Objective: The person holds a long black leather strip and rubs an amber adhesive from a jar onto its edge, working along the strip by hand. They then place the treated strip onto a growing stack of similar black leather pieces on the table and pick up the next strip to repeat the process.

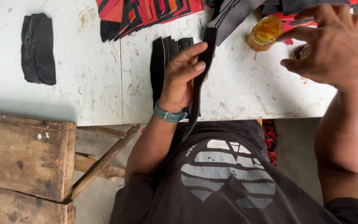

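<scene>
My left hand [182, 76] grips a long, curved black strip [203, 70] that runs from the table's back down past its front edge. A teal watch sits on that wrist. Under the hand lies a fanned stack of black strips [164, 52]. My right hand [327, 43] hovers over the table's right side with fingers spread and bent, next to a small glass jar of amber liquid [265, 32]. A small brownish thing [300, 51] shows under its fingers; whether the hand touches it is unclear.
A white, stained table [245, 87] holds a pile of black pieces [38, 47] at the left and red and black pieces [146, 12] along the back. A worn wooden bench [21, 153] stands at the lower left. My dark shirt fills the lower middle.
</scene>
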### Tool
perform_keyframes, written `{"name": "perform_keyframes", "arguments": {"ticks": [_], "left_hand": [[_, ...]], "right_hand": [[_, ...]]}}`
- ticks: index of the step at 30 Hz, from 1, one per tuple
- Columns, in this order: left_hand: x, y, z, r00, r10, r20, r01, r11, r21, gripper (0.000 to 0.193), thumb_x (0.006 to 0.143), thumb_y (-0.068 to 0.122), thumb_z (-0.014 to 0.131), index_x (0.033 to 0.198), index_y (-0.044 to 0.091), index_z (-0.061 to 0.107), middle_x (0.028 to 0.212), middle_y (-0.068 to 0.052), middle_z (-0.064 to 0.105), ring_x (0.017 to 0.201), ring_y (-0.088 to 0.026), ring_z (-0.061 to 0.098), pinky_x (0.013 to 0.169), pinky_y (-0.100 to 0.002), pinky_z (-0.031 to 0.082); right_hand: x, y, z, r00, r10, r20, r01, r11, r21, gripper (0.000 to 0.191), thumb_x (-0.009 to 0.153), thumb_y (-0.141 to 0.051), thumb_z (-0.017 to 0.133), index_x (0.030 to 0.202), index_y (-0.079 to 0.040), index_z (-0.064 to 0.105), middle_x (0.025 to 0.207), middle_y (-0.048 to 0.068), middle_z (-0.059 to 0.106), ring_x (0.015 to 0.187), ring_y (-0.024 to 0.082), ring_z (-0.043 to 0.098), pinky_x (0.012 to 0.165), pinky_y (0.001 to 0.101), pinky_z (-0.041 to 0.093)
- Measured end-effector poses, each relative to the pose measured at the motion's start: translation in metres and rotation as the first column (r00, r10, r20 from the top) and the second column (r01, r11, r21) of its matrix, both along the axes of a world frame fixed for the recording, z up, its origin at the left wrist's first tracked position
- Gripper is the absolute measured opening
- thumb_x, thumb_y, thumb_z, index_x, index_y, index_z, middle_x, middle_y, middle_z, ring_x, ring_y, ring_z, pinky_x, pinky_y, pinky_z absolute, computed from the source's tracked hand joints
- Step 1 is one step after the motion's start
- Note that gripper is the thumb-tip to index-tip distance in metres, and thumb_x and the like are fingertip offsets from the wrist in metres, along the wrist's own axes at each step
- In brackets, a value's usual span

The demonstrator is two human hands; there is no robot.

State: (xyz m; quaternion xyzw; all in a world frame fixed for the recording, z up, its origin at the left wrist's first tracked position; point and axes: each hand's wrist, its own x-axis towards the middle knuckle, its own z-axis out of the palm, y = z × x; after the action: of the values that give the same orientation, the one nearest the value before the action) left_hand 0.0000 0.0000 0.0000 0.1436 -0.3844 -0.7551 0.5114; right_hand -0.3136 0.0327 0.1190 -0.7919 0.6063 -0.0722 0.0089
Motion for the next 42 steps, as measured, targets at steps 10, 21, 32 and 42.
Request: {"name": "perform_keyframes", "arguments": {"ticks": [10, 21, 32, 42], "left_hand": [[-0.021, 0.007, 0.035, 0.979, -0.181, -0.094, 0.194, 0.969, 0.154, 0.053, 0.098, -0.002, 0.069, 0.149, 0.005, 0.056, 0.132, -0.014, 0.068, 0.079, -0.011, 0.062, 0.067, -0.021, 0.052], [-0.021, 0.009, 0.032, 0.969, -0.222, -0.108, 0.237, 0.959, 0.154, 0.056, 0.098, 0.001, 0.072, 0.150, 0.005, 0.054, 0.132, -0.015, 0.069, 0.080, -0.012, 0.065, 0.065, -0.021, 0.053], [-0.023, 0.004, 0.028, 0.955, -0.227, -0.191, 0.259, 0.953, 0.160, 0.056, 0.103, 0.002, 0.068, 0.154, 0.005, 0.048, 0.134, -0.015, 0.067, 0.086, -0.011, 0.069, 0.066, -0.020, 0.058], [-0.020, 0.004, 0.017, 0.984, -0.084, -0.155, 0.125, 0.954, 0.271, 0.039, 0.108, 0.003, 0.065, 0.144, -0.001, 0.050, 0.140, -0.015, 0.065, 0.091, -0.013, 0.069, 0.067, -0.022, 0.057]], "right_hand": [[0.053, 0.030, 0.001, 0.651, 0.319, 0.689, -0.180, 0.946, -0.268, 0.067, 0.064, -0.006, 0.081, 0.129, -0.010, 0.068, 0.140, 0.016, 0.047, 0.136, 0.032, 0.047, 0.109, 0.0449, 0.041], [0.061, 0.021, -0.003, 0.807, 0.358, 0.470, -0.173, 0.903, -0.392, 0.073, 0.073, -0.011, 0.085, 0.143, -0.016, 0.067, 0.145, 0.020, 0.046, 0.139, 0.038, 0.044, 0.119, 0.0486, 0.038], [0.075, 0.042, -0.007, 0.764, 0.409, 0.498, -0.212, 0.889, -0.405, 0.054, 0.078, -0.018, 0.080, 0.132, -0.016, 0.074, 0.130, 0.017, 0.055, 0.125, 0.035, 0.048, 0.110, 0.0459, 0.037], [0.079, 0.056, -0.008, 0.805, 0.326, 0.496, -0.116, 0.906, -0.408, 0.052, 0.086, -0.017, 0.079, 0.138, -0.018, 0.072, 0.130, 0.016, 0.053, 0.121, 0.032, 0.049, 0.106, 0.0424, 0.040]]}}
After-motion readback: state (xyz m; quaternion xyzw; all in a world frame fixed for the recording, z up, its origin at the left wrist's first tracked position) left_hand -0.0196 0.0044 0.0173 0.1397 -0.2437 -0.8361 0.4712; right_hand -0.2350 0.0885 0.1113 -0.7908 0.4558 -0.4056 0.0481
